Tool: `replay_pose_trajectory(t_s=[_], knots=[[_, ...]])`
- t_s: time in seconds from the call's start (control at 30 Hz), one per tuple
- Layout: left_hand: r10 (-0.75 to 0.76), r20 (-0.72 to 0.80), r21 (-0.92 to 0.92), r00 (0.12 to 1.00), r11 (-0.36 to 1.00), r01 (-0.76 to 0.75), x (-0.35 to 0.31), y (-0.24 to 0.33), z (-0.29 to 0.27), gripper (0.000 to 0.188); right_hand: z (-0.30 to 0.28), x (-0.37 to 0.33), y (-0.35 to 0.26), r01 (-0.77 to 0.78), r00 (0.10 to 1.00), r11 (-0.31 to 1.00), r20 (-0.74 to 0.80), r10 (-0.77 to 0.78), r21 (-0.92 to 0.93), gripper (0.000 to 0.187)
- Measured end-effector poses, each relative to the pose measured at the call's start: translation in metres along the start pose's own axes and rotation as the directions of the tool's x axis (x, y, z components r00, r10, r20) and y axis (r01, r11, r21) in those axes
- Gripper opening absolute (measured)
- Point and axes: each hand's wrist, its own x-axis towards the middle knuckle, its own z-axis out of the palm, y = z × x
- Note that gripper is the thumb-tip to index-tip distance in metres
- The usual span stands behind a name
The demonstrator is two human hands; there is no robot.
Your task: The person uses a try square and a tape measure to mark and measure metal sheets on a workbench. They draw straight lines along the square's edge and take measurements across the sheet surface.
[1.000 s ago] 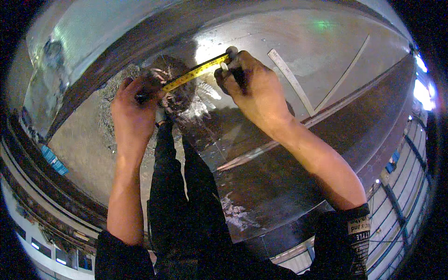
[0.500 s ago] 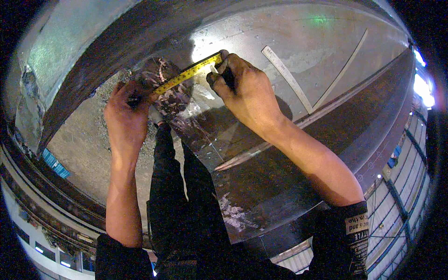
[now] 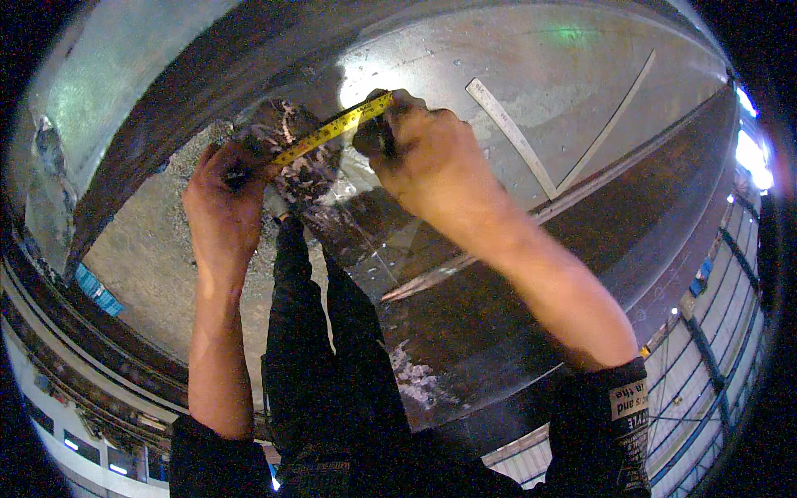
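A yellow tape measure [image 3: 334,129] is stretched slantwise between my hands, over the dark metal surface. At its lower left end, the fingers of my left hand [image 3: 222,203] are closed on it, and the case is hidden or lost in shadow there. My right hand [image 3: 444,162], slightly blurred, has its blackened fingers bent round the upper right end of the tape. Whether those fingers also hold something small cannot be made out.
Right of my right hand, a pale ruler-like strip [image 3: 513,137] and a thinner strip [image 3: 610,116] form a V on the metal plate [image 3: 564,75]. A long ridge [image 3: 432,278] crosses below. A curved metal wall [image 3: 158,124] rises at left, above gritty ground [image 3: 154,257].
My right hand has rolled over and shifted slightly left along the tape. A small white piece that showed between its fingers is now out of sight. My left hand has hardly moved.
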Motion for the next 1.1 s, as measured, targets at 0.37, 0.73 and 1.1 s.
replay_pose_trajectory(t_s=[0.37, 0.73, 1.1], knots=[[0.005, 0.028, -0.036, 1.000, 0.999, -0.004, 0.000, -0.001, -0.002, 0.021, -0.025, -0.059, 0.021, 0.227, 0.943, 0.961, 0.282, -0.177, -0.156, 0.018], [0.108, 0.051, 0.021, 0.993, 0.994, -0.109, -0.082, 0.007, 0.013, 0.015, -0.070, -0.070, 0.030, 0.200, 0.950, 0.950, 0.286, -0.127, -0.240, 0.044], [0.048, 0.065, 0.081, 0.997, 0.995, -0.053, -0.131, -0.019, 0.059, 0.030, -0.017, -0.060, 0.050, 0.531, 0.847, 0.731, 0.293, -0.443, -0.429, 0.041]])
